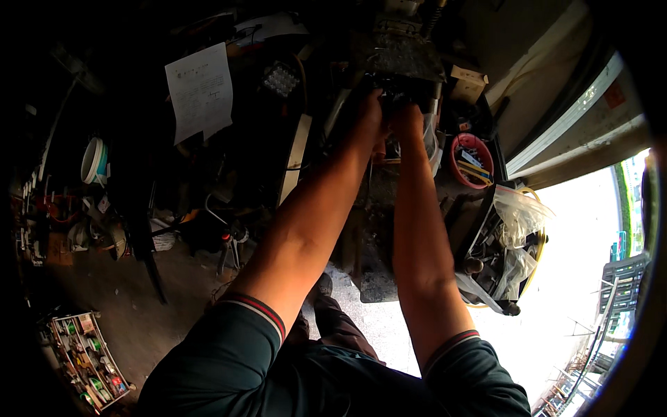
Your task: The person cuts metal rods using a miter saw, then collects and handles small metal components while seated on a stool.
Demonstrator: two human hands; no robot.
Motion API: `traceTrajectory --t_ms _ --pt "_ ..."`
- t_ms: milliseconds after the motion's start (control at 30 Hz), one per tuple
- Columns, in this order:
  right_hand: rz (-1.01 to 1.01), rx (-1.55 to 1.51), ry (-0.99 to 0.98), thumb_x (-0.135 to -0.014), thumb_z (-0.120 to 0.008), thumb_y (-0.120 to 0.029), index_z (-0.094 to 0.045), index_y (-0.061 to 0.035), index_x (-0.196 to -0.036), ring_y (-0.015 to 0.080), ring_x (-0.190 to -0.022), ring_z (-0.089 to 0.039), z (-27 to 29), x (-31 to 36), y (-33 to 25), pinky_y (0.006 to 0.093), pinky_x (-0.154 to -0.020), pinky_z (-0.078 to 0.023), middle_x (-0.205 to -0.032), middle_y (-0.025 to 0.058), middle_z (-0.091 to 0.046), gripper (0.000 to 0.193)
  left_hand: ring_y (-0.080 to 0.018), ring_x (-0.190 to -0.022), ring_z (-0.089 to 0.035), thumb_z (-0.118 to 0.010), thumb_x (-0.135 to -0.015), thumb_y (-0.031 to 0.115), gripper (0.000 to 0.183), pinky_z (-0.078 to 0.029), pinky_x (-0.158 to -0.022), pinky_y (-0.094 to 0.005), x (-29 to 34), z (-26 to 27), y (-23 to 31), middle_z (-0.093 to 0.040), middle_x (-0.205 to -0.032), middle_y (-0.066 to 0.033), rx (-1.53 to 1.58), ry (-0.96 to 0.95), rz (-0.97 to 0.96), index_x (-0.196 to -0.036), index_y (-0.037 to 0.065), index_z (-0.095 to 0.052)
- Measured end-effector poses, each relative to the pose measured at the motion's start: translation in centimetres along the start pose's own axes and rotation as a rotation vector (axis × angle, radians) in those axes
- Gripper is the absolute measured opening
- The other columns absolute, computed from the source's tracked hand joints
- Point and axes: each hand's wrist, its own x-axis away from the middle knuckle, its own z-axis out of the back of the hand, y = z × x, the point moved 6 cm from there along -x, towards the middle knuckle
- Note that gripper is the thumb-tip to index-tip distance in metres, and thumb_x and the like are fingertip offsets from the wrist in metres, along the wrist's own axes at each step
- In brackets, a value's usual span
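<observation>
Both my arms stretch forward to a dark metal machine part (403,59) at the top middle of the view. My left hand (370,110) grips the lower left of a small dark piece (392,94) under the part. My right hand (408,118) closes on the same piece from the right. The fingers of both hands are wrapped around it and partly hidden in shadow. What the piece is exactly cannot be made out.
A white paper sheet (200,90) hangs at the upper left. A red bowl (471,160) with small items sits to the right, near a crate (497,240) holding clear plastic bags. A rack of small tools (87,361) lies on the floor at the lower left.
</observation>
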Motion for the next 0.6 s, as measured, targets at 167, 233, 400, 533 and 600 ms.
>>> traceTrajectory --t_ms 167,233,400,533,600 --pt "-0.056 -0.062 0.040 -0.088 -0.066 -0.021 -0.073 -0.0015 -0.113 0.0432 -0.106 -0.071 -1.2 0.2 2.4 0.0512 -0.092 -0.057 -0.111 0.0262 -0.072 0.033 -0.0252 -0.100 -0.064 -0.051 -0.102 0.050 0.048 -0.054 -0.085 -0.0468 2.8 -0.5 -1.4 -0.069 -0.108 -0.0112 -0.029 0.000 0.002 -0.119 0.006 -0.065" --pt "-0.085 -0.156 0.125 -0.089 -0.065 -0.022 -0.073 -0.0018 -0.110 0.0436 -0.106 -0.071 0.1 2.3 -1.3 0.0521 -0.091 -0.057 -0.111 0.0264 -0.072 0.030 -0.0253 -0.097 -0.063 -0.051 -0.102 0.050 0.049 -0.054 -0.084 -0.0467 3.4 2.1 -0.1 -0.068 -0.108 -0.0109 -0.091 -0.010 -0.046 -0.119 0.007 -0.065" --pt "0.113 0.007 0.269 -0.093 -0.064 -0.028 -0.076 -0.0079 -0.103 0.0350 -0.092 -0.076 -3.5 0.4 -0.1 0.0448 -0.072 -0.062 -0.102 0.0178 -0.076 0.025 -0.0272 -0.095 -0.065 -0.055 -0.099 0.052 0.058 -0.056 -0.081 -0.0425 4.3 3.4 0.4 -0.069 -0.114 -0.0165 -0.356 0.024 -0.211 -0.130 0.004 -0.064" --pt "0.294 0.348 0.267 -0.092 -0.063 -0.028 -0.078 -0.0116 -0.097 0.0316 -0.086 -0.077 -5.7 -3.8 5.3 0.0450 -0.072 -0.062 -0.097 0.0147 -0.078 0.023 -0.0194 -0.089 -0.063 -0.056 -0.101 0.040 0.040 -0.053 -0.071 -0.0355 9.4 0.0 -1.0 -0.065 -0.109 -0.0105 -0.245 -0.098 -0.306 -0.129 0.013 -0.065" --pt "0.205 0.317 -0.008 -0.089 -0.067 -0.033 -0.078 -0.0036 -0.102 0.0369 -0.097 -0.076 -7.3 -4.3 4.7 0.0482 -0.080 -0.061 -0.099 0.0224 -0.076 0.034 -0.0143 -0.098 -0.060 -0.056 -0.104 0.029 0.034 -0.049 -0.081 -0.0293 13.9 1.9 -0.6 -0.064 -0.110 -0.0031 -0.352 -0.055 -0.409 -0.131 0.012 -0.066"
